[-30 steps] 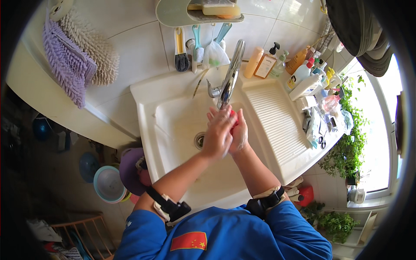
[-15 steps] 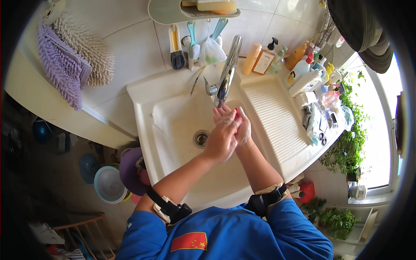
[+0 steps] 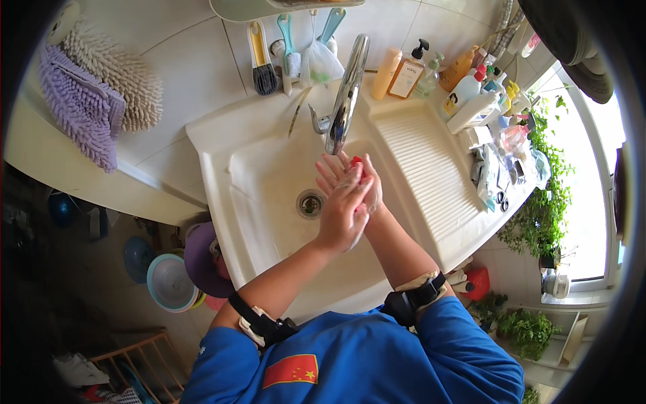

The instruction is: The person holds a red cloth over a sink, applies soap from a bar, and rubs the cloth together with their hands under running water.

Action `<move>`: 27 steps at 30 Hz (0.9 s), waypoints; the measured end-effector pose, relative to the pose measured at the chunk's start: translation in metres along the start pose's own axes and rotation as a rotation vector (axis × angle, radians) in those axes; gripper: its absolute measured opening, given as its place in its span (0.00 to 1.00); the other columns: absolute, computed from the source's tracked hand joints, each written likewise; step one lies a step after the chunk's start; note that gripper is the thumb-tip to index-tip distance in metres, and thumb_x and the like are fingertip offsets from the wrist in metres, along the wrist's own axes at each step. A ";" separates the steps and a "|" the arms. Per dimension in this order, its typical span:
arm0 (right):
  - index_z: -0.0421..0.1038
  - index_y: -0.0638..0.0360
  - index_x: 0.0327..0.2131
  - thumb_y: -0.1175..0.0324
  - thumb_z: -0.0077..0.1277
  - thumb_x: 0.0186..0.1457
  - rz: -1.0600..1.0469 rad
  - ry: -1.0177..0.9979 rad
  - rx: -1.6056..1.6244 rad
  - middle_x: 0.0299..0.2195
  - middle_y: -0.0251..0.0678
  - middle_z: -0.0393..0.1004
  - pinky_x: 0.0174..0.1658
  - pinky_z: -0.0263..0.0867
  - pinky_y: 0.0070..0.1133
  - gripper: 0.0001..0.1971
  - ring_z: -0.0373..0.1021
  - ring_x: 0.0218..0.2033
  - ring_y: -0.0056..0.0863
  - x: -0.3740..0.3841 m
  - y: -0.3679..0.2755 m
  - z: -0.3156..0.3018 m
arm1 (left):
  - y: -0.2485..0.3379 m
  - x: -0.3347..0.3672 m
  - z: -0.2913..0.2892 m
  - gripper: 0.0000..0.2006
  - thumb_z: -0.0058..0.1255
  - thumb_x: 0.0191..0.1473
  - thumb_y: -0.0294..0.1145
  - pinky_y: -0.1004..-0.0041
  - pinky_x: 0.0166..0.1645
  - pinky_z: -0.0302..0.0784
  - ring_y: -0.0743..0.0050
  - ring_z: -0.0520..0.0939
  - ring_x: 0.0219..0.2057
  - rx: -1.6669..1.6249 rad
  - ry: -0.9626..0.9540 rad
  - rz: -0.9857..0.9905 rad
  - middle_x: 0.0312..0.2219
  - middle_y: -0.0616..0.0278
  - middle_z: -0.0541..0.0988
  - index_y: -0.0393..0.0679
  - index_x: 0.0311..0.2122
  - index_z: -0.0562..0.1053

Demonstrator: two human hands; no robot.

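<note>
My two hands are pressed together over the white sink basin (image 3: 269,202), just below the chrome faucet (image 3: 348,94). My left hand (image 3: 340,215) lies across the right palm with its fingers stretched out. Beneath it, my right hand (image 3: 374,185) faces palm up, several fingertips fanned out to the left. Between the right thumb and fingers shows a small red thing (image 3: 356,161); its kind is mostly hidden. White suds coat the skin. The metal drain (image 3: 310,204) lies left of my hands. No running water can be made out.
A ribbed drainboard (image 3: 431,168) adjoins the basin on the right. Pump bottles (image 3: 407,75), other bottles and scissors (image 3: 502,200) crowd its far and right edges. Brushes (image 3: 262,64) hang on the tiled wall. Basins (image 3: 171,283) stand low at the left.
My left hand has slid slightly down across the right palm. The right fingers have spread further left, and the red thing shows more. The whole view has shifted a little.
</note>
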State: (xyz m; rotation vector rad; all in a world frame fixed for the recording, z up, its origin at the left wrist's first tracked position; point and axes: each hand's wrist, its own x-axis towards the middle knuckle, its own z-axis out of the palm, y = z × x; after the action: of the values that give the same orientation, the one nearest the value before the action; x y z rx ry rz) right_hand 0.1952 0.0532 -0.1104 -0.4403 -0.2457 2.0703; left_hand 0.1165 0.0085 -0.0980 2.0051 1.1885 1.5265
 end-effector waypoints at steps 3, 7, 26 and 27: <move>0.50 0.53 0.57 0.47 0.31 0.58 0.002 -0.206 0.075 0.58 0.38 0.51 0.58 0.47 0.35 0.28 0.51 0.58 0.36 0.005 0.021 -0.020 | -0.015 0.016 -0.001 0.19 0.41 0.47 0.23 0.63 0.52 0.63 0.51 0.70 0.47 0.086 -0.076 -0.091 0.47 0.46 0.69 0.40 0.48 0.69; 0.60 0.53 0.51 0.54 0.30 0.61 0.147 -0.062 -0.056 0.50 0.33 0.63 0.54 0.55 0.30 0.20 0.59 0.51 0.28 -0.006 0.028 0.015 | -0.061 0.032 -0.017 0.18 0.42 0.49 0.25 0.61 0.48 0.64 0.49 0.71 0.42 0.231 -0.033 -0.279 0.43 0.48 0.72 0.41 0.49 0.68; 0.61 0.60 0.47 0.62 0.32 0.62 -0.090 0.420 -0.205 0.46 0.36 0.66 0.53 0.57 0.25 0.16 0.62 0.47 0.28 0.013 0.034 -0.017 | -0.081 0.007 0.006 0.23 0.41 0.54 0.41 0.41 0.58 0.39 0.45 0.54 0.57 0.653 -0.161 -0.226 0.53 0.51 0.60 0.54 0.55 0.60; 0.62 0.60 0.46 0.63 0.32 0.62 -0.067 0.469 -0.227 0.46 0.36 0.66 0.52 0.57 0.25 0.15 0.62 0.47 0.28 0.015 0.035 -0.018 | -0.076 0.009 0.001 0.23 0.43 0.53 0.42 0.40 0.58 0.39 0.45 0.55 0.56 0.648 -0.189 -0.208 0.53 0.51 0.60 0.53 0.55 0.60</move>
State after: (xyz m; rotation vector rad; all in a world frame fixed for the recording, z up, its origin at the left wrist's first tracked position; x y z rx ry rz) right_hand 0.1683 0.0483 -0.1422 -1.0220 -0.2093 1.8191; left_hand 0.0871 0.0598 -0.1462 2.2368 1.9082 0.8883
